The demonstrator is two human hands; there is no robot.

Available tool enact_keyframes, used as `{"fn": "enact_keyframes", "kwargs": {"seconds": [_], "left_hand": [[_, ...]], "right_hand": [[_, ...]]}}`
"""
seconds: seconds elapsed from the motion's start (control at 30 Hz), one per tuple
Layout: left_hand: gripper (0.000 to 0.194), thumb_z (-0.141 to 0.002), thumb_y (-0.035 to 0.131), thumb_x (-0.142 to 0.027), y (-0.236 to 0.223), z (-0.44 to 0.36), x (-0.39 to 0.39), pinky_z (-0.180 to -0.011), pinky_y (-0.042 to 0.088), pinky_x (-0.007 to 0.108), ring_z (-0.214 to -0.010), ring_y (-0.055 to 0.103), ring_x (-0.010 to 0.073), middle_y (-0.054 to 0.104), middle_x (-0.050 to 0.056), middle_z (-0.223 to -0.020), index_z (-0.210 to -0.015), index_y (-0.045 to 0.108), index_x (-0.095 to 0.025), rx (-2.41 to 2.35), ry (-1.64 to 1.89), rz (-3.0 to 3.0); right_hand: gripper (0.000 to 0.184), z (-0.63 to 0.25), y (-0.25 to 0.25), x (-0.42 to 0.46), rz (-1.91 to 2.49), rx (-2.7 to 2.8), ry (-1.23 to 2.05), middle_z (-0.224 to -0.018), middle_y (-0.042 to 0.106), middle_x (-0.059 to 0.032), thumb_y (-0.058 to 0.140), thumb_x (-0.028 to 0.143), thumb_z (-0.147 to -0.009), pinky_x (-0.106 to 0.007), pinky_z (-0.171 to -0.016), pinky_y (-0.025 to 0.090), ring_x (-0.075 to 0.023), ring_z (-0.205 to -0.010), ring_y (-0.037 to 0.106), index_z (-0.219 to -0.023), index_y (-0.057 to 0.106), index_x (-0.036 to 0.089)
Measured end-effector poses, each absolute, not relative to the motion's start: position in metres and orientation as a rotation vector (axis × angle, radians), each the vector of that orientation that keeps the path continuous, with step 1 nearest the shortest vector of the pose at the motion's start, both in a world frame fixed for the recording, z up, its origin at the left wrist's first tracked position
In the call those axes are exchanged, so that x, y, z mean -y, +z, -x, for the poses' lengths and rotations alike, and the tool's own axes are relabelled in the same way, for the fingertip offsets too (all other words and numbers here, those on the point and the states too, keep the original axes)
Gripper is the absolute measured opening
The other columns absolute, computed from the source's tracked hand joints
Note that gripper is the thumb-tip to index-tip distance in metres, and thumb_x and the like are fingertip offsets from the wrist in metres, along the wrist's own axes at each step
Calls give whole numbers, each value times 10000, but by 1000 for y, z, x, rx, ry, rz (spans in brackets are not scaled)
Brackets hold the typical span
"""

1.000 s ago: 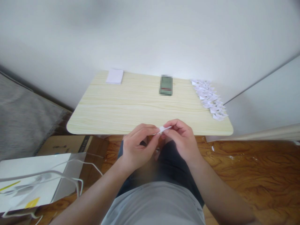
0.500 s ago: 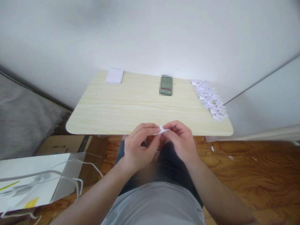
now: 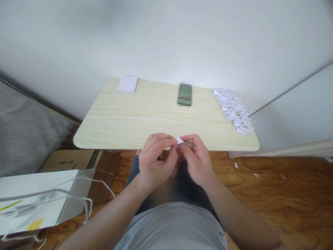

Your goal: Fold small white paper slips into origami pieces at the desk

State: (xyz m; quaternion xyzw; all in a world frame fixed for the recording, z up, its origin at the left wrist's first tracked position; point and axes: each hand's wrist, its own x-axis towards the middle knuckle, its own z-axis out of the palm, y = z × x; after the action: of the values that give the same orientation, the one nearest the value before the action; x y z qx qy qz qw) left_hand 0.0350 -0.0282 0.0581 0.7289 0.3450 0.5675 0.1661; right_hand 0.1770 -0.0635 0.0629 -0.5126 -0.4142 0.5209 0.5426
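Just below centre, my left fingers (image 3: 163, 144) and right fingers (image 3: 191, 138) pinch white paper (image 3: 180, 141). Folded pieces (image 3: 231, 107) lie at right.

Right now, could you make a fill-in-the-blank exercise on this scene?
The left hand and right hand hold a small white piece of folded ____.
A flat white rectangle lies near the far ____ corner of the table.
White folded shapes cluster along the table's ____ side.
The pixelated green object lies ____ the rectangle and shapes.
Missing words: paper; left; right; between.
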Motion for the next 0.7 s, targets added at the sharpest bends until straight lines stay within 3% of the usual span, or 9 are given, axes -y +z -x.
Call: {"fn": "enact_keyframes", "kwargs": {"seconds": [0.2, 0.43, 0.7], "left_hand": [[351, -758, 747, 34, 55, -34, 24, -890, 603, 424, -975, 714, 219, 796, 39, -1004, -990, 770, -230, -911, 1607, -2201], [338, -780, 755, -9, 52, -31, 25, -907, 576, 438, -1021, 678, 231, 773, 37, -1043, -981, 794, -278, -928, 1555, -2303], [203, -857, 714, -91, 52, -28, 26, -860, 557, 354, -957, 679, 188, 724, 58, -1018, -1017, 759, -208, -1005, 1334, -2032]], "right_hand": [[124, -186, 58, 56, 1060, 757, 1448, -897, 767, 18, 689, 253, -899, -288, -826, 575, -163, -851, 731, -1023, 686, 239], [94, -194, 50, 48, 1001, 722, 1524, -872, 746, 3, 741, 323, -901, -294, -790, 586, -161, -804, 699, -891, 724, 231], [156, -192, 46, 50, 1145, 897, 1347, -840, 693, 6, 698, 384, -944, -305, -719, 569, -159, -739, 649, -922, 700, 229]]}}
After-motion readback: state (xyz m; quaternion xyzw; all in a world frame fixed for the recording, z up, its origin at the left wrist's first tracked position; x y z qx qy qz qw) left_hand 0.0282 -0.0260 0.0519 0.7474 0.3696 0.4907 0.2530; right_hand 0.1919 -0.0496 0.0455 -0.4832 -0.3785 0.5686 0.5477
